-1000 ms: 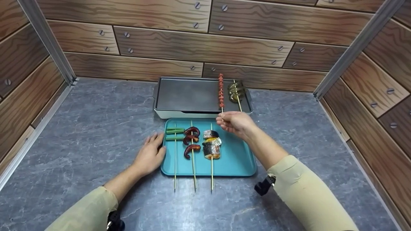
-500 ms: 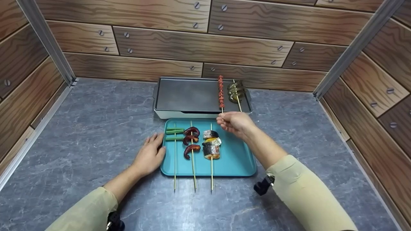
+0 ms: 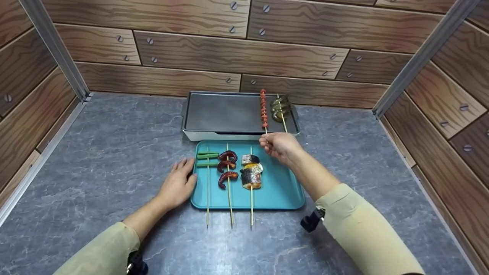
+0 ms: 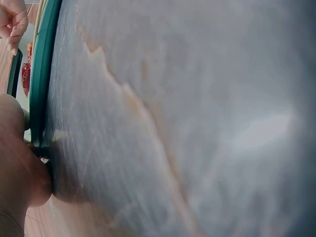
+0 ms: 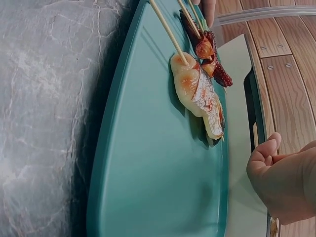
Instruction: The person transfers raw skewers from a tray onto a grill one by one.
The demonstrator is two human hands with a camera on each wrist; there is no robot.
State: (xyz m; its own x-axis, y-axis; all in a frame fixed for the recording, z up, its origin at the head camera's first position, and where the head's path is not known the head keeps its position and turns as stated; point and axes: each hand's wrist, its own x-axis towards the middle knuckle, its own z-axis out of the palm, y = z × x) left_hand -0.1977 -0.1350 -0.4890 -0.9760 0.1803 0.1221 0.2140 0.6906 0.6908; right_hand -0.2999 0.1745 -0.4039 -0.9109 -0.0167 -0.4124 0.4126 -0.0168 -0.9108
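My right hand [image 3: 282, 146] pinches the bare stick end of a skewer of small red pieces [image 3: 263, 107], which lies over the right part of a dark griddle [image 3: 225, 111]. Beside it on the griddle is a skewer of dark green, glossy pieces [image 3: 280, 109]. At the left rim of a teal tray [image 3: 280, 194] rests my left hand [image 3: 177, 184], fingers extended. The tray bears three skewers: one with green stalks [image 3: 208, 156], one with octopus tentacles [image 3: 228, 177], one with silver-skinned fish chunks [image 3: 251, 177]. In the right wrist view, the red pieces are hidden behind the right hand [image 5: 286, 180].
The griddle stands behind the tray, close to the wood-patterned back wall [image 3: 191, 53]. Stick ends of the tray's skewers jut over its front rim. Grey marbled tabletop [image 3: 114, 152] extends to both sides, bounded by side walls with metal strips.
The red skewer, held by the right hand, has shifted slightly to the right, toward the green one. The left hand and the tray keep their places.
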